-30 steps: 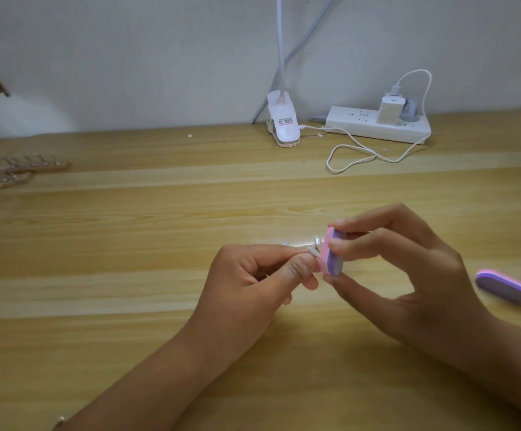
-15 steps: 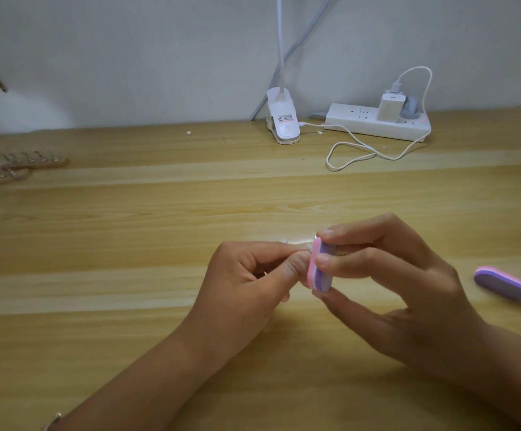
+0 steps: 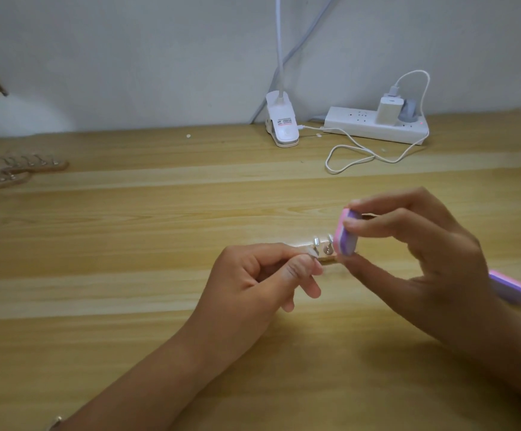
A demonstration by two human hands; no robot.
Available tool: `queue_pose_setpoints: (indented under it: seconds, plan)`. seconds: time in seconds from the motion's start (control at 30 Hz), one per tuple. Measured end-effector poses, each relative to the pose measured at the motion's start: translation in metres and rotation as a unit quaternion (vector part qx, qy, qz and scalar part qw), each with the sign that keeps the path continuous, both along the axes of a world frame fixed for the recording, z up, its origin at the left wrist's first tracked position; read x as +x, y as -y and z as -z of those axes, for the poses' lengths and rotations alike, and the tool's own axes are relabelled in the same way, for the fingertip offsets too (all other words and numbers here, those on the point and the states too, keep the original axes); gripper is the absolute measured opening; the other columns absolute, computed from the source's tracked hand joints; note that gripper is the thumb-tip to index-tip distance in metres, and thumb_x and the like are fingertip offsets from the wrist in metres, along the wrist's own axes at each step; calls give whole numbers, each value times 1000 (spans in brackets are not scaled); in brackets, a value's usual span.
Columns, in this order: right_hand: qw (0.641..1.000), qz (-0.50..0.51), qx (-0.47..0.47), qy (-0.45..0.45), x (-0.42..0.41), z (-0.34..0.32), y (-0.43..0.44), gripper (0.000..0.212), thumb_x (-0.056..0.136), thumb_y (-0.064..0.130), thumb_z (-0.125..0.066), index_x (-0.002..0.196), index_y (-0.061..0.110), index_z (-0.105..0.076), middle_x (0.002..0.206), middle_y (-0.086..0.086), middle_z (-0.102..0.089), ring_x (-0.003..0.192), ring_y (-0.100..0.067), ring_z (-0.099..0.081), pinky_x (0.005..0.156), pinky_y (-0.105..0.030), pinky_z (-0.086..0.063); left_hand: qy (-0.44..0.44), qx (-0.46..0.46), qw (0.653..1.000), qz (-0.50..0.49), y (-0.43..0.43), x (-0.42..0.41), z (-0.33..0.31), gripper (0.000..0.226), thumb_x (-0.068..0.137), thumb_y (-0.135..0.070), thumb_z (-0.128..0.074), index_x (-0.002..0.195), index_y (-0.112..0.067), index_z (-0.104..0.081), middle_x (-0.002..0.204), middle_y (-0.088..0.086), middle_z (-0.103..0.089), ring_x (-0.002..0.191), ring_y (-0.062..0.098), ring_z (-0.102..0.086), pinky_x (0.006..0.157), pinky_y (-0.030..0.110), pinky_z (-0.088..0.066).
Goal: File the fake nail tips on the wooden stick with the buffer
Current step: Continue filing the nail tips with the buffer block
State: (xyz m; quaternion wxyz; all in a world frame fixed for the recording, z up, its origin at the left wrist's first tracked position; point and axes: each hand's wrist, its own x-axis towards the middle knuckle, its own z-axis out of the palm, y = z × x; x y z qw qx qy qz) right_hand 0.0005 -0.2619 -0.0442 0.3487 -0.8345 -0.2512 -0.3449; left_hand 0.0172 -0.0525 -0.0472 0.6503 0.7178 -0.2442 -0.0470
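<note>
Spare sticks (image 3: 19, 171): two more sticks with nail tips lie on the table (image 3: 128, 306) at the far left, well apart from the work.
Left hand (image 3: 253, 281): thumb and curled fingers pinch the left end of the wooden stick (image 3: 302, 245), holding it roughly level.
Nail tips (image 3: 316, 243): two clear tips now show on the stick, between the left thumb and the buffer.
Buffer (image 3: 346, 236): a pink-and-purple block held on edge, with its lower end just beside the right-hand tip. Blur hides whether the two actually touch.
Right hand (image 3: 424, 253): fingertips on top and thumb below grip the buffer.
Second buffer (image 3: 509, 287): it lies on the table behind the right wrist, untouched.
Change: half a second ago the buffer sat lower and further left, tight against the left thumb and covering the tips. It has since swung up and to the right, exposing them.
Meaning: this looks like the far end of a filing stroke or a shift to the next tip, so filing is probably mid-course rather than finished.
</note>
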Motion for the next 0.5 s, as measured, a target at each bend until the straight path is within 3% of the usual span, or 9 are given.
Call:
queue_pose_setpoints:
  seconds: [0.13,0.5]
  plan:
    - [997,-59,-43,14,-4,1,-6,19,86,14,-77,100,2,-75,110,-14,-65,104,-10,-65,91,-18,-52,4,13,999,35,-1,0,-1,22,95,-18,-54,86,-11,-74,69,2,-68,55,22,-54,56,23,-45]
    - [997,-54,-49,31,-5,2,-5,18,83,9,-79,98,1,-76,104,-16,-66,93,-12,-66,83,-25,-56,-4,11,999,52,0,1,-4,27,92,-14,-51,72,-5,-66,57,-2,-53,54,10,-46,54,21,-38]
